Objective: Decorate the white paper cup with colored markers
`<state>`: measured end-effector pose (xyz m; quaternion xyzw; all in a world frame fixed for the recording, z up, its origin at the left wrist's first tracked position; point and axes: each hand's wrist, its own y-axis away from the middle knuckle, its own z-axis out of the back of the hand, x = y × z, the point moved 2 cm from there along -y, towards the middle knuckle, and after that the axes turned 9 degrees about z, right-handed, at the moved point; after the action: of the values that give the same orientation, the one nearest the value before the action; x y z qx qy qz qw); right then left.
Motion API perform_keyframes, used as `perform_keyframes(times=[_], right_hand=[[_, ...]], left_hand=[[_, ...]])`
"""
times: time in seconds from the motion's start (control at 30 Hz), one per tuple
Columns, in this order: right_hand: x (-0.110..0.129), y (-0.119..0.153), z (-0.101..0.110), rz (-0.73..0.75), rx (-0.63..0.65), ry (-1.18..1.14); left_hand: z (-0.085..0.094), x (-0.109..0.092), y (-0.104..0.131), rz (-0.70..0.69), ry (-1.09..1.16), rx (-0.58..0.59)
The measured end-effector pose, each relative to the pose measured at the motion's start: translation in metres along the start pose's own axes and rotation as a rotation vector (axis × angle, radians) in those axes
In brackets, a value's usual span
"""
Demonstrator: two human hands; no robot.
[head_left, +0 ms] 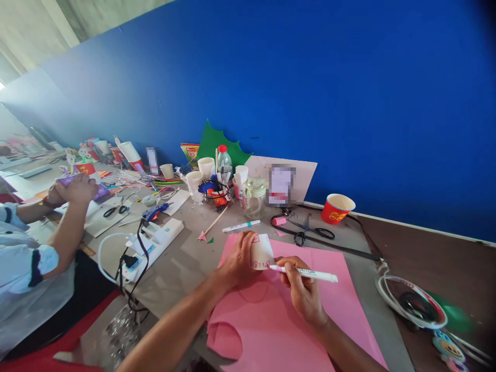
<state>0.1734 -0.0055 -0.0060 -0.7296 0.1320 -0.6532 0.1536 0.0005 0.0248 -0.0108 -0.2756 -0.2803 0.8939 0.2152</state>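
A white paper cup with pink-purple marks along its rim and side is held tilted over pink paper. My left hand is wrapped round its left side. In my right hand is a white acrylic marker, pinched between thumb and fingers. Its tip touches or nearly touches the cup's lower right edge. The pink paper under both hands has a round cut-out at its lower left. A second marker with a blue band lies just beyond the paper.
Black scissors and a red paper cup are at the right. A lidded glass jar and a bottle stand behind. Left are a power strip with cables and a blue glue gun. A co-worker's hands work farther left.
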Motion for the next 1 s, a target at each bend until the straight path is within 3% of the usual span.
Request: perform_keyframes(times=[0.63,1.0], right_hand=[[-0.004,0.0014,-0.0007,-0.045,-0.017,-0.002],[0.0012,-0.0059,-0.0015,-0.051,-0.169,-0.085]], left_hand=[[0.0003,-0.0021,-0.0019,0.014,0.013,-0.014],[0.0014,0.0026,-0.0015,0.069,0.065,0.014]])
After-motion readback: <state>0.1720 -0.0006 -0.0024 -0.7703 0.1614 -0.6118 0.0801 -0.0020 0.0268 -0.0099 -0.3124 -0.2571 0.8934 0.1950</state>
